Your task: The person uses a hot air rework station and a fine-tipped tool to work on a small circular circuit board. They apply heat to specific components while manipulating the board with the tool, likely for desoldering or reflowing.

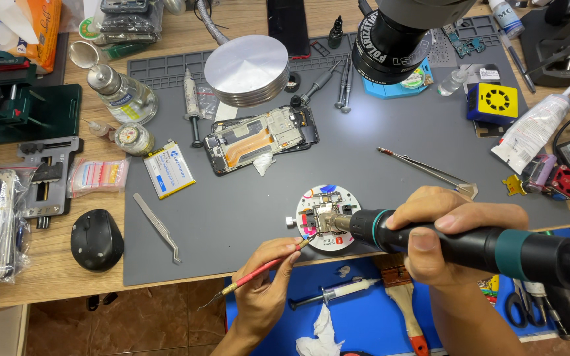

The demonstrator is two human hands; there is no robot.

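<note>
My right hand [448,237] grips a black hot-air handpiece with teal rings [496,249]; its metal nozzle points left over a small part clamped on a round white holder [328,217]. My left hand [265,283] holds a thin red-handled probe [258,270], its tip reaching up to the holder's lower edge. Further back on the grey work mat [245,217] lies an opened phone [262,137] with its inner parts exposed and a bit of white tissue by it.
Around the mat lie a phone battery [168,170], two tweezers [158,227] [430,170], a syringe [192,105], screwdrivers [344,82], a glass bottle [123,95], a round lamp head [247,69], a microscope lens [400,33], a yellow box [493,102], a black mouse [97,238]. A brush [404,293], syringe [338,291] and scissors [526,306] lie on the blue mat.
</note>
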